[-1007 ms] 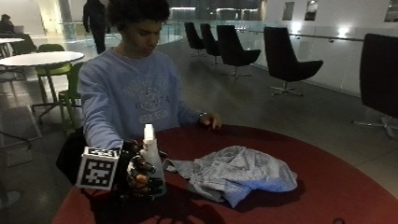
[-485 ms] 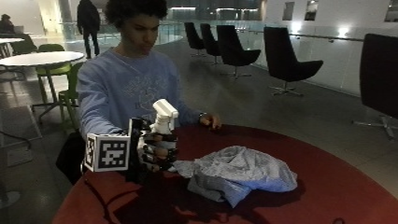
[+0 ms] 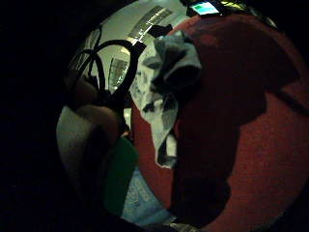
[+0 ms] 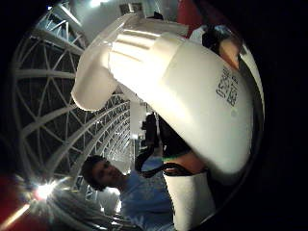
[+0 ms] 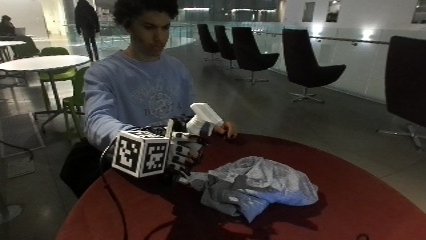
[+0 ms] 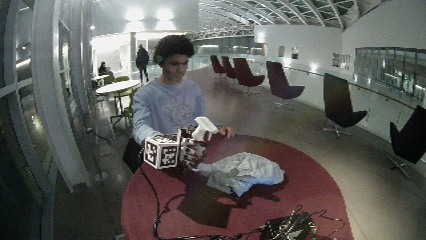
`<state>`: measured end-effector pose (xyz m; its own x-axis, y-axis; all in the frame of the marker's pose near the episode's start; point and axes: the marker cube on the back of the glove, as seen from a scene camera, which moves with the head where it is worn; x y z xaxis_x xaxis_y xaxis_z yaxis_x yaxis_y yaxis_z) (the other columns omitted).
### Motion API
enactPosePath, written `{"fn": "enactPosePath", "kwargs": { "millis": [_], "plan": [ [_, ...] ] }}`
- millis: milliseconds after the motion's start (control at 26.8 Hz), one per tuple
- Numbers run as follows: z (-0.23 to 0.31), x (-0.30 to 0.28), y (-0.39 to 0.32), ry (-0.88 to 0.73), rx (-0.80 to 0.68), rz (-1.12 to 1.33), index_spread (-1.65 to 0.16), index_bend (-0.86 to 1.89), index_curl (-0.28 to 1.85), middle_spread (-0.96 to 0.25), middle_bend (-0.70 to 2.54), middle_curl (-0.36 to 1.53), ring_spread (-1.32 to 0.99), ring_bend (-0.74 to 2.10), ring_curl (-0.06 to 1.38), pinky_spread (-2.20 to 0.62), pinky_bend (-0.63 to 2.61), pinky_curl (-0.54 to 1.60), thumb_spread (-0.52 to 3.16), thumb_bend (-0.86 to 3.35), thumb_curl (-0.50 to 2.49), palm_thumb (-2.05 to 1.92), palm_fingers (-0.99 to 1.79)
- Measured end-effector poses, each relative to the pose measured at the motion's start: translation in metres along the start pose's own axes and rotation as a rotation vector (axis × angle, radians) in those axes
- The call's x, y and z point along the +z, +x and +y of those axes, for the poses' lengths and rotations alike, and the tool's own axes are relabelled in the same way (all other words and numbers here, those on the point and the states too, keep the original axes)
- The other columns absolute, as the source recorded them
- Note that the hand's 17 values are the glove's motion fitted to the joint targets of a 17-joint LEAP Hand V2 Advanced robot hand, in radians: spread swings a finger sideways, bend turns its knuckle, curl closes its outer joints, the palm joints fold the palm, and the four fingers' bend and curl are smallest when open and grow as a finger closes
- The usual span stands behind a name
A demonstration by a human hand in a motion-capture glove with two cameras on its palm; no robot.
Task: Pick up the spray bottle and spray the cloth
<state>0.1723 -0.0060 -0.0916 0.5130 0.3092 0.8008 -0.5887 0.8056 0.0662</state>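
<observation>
Above the near edge of the round red table [image 5: 373, 200], the gloved right hand [image 5: 183, 152] held the spray bottle [image 5: 202, 117] off the surface, its fingers curled round the bottle's neck and body, with the white spray head tilted up and pointing out over the cloth [image 5: 256, 185]. From the thumb-side palm view the white head [image 4: 192, 91] filled most of the frame, so it sat right against the palm. The pale blue-grey cloth lay crumpled in a loose heap on the table just beside and below the hand, one edge reaching almost under it; the little-finger-side palm view showed the same bundle [image 3: 164, 82] on the red top. The person's bare hand [image 5: 226, 130] rested at the table's far rim behind the bottle. The bottle looked like light, rigid, smooth plastic, probably best held at the narrow neck under the head, leaving a finger free for the trigger. The cloth was soft and limp and would likely shift if brushed.
</observation>
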Motion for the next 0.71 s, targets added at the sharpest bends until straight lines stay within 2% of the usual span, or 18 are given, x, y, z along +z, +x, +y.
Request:
{"fn": "enactPosePath", "kwargs": {
  "millis": [261, 709],
  "plan": [
    [-0.011, 0.018, -0.003, -0.117, 0.062, 0.008, -0.29, 0.12, 0.19, -0.04, 0.40, 0.46, -0.02, 0.68, 0.43, 0.07, 0.39, 0.39, 1.08, -0.02, 0.41, 0.60, 1.15],
    [-0.018, 0.029, 0.003, -0.168, 0.105, 0.000, -0.26, 0.12, 0.23, -0.03, 0.40, 0.47, -0.02, 0.69, 0.43, 0.08, 0.39, 0.39, 1.10, -0.02, 0.42, 0.60, 1.17]
  ]
}}
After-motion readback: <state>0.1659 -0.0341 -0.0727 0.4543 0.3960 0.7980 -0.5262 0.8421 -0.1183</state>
